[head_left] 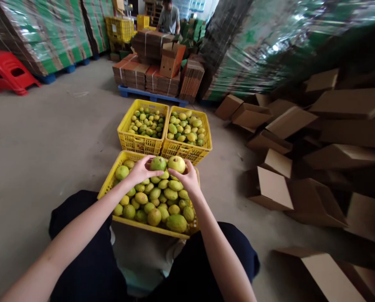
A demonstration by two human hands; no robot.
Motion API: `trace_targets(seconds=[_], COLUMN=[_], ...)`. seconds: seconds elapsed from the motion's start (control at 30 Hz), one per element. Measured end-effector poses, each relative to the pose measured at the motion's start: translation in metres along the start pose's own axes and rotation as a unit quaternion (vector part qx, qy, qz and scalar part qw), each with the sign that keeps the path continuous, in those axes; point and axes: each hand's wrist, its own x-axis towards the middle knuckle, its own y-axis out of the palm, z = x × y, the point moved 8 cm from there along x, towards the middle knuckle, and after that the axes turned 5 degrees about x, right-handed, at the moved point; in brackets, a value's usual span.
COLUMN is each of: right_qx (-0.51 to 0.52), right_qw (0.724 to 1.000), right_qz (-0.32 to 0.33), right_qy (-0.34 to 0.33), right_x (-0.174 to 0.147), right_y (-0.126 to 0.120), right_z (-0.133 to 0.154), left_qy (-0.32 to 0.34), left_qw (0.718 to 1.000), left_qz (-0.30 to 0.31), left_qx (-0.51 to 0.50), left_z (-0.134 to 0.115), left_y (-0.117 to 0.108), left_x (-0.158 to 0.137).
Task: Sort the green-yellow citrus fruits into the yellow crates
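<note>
My left hand [142,169] is closed around a green lemon [158,164], thumb below and fingers behind it. Beside it, my right hand [188,178] grips a yellower lemon [176,164], its blunt end facing me. Both fruits are held side by side above the far part of a yellow plastic crate [107,183]. Many green-yellow lemons fill this crate between my knees, among them a large green one [176,223] near the front rim. My forearms cover parts of the crate's sides.
Beyond stand two more yellow crates [143,144] of lemons. Open cardboard boxes [274,186] lie heaped on the right. Behind are flattened cartons on a blue pallet [152,97], wrapped stacks [55,33], a red stool [9,71] and a person [169,19].
</note>
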Motion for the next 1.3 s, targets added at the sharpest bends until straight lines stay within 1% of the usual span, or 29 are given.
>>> trace_targets(seconds=[0.1, 0.27, 0.33, 0.47, 0.53, 0.57, 0.6, 0.63, 0.7, 0.73, 0.77, 0.83, 0.93, 1.03, 1.13, 1.2, 1.23, 1.3], right_qx=[0.016, 0.013, 0.019, 0.053, 0.049, 0.044, 0.039, 0.031, -0.005, -0.031, -0.057, -0.101, -0.126, -0.135, -0.136, -0.126, -0.116, -0.085], right_qw=[1.000, 1.000, 0.999, 0.992, 0.990, 0.990, 0.991, 0.993, 0.999, 0.999, 0.996, 0.982, 0.956, 0.935, 0.928, 0.930, 0.933, 0.945], right_qz=[0.007, 0.028, 0.044, 0.077, 0.077, 0.075, 0.073, 0.066, 0.034, 0.014, -0.006, -0.039, -0.071, -0.090, -0.091, -0.087, -0.085, -0.077], right_qy=[-0.008, -0.002, 0.016, 0.087, 0.111, 0.114, 0.109, 0.092, 0.024, -0.021, -0.069, -0.158, -0.256, -0.314, -0.335, -0.334, -0.329, -0.305], right_x=[-0.001, -0.007, -0.011, -0.020, -0.021, -0.022, -0.022, -0.022, -0.022, -0.023, -0.025, -0.030, -0.036, -0.039, -0.038, -0.037, -0.037, -0.035], right_y=[0.002, 0.003, 0.006, 0.017, 0.020, 0.021, 0.021, 0.019, 0.013, 0.010, 0.007, 0.003, -0.001, -0.004, -0.005, -0.006, -0.006, -0.007], right_z=[0.001, 0.004, 0.003, -0.009, -0.016, -0.018, -0.018, -0.016, -0.005, 0.004, 0.012, 0.028, 0.042, 0.047, 0.046, 0.045, 0.044, 0.041], left_qy=[-0.005, -0.031, -0.067, -0.167, -0.193, -0.192, -0.176, -0.143, -0.032, 0.035, 0.099, 0.201, 0.296, 0.355, 0.387, 0.380, 0.367, 0.319], left_qw=[1.000, 0.999, 0.996, 0.977, 0.972, 0.973, 0.978, 0.986, 0.999, 0.996, 0.986, 0.960, 0.925, 0.897, 0.882, 0.889, 0.899, 0.929], left_qz=[-0.013, 0.001, 0.015, 0.057, 0.070, 0.071, 0.061, 0.040, -0.035, -0.076, -0.111, -0.150, -0.170, -0.159, -0.147, -0.142, -0.138, -0.119], left_qx=[-0.019, -0.040, -0.060, -0.119, -0.119, -0.110, -0.093, -0.069, 0.001, 0.040, 0.075, 0.124, 0.167, 0.210, 0.226, 0.210, 0.194, 0.144], left_z=[0.000, -0.010, -0.008, 0.009, 0.018, 0.021, 0.021, 0.019, 0.007, -0.003, -0.013, -0.028, -0.043, -0.053, -0.058, -0.058, -0.057, -0.052], left_y=[-0.001, 0.000, 0.003, 0.015, 0.019, 0.019, 0.017, 0.013, 0.000, -0.006, -0.011, -0.015, -0.015, -0.012, -0.008, -0.008, -0.009, -0.010], left_x=[-0.002, -0.012, -0.016, -0.020, -0.020, -0.019, -0.018, -0.016, -0.014, -0.015, -0.017, -0.022, -0.029, -0.035, -0.041, -0.042, -0.041, -0.036])
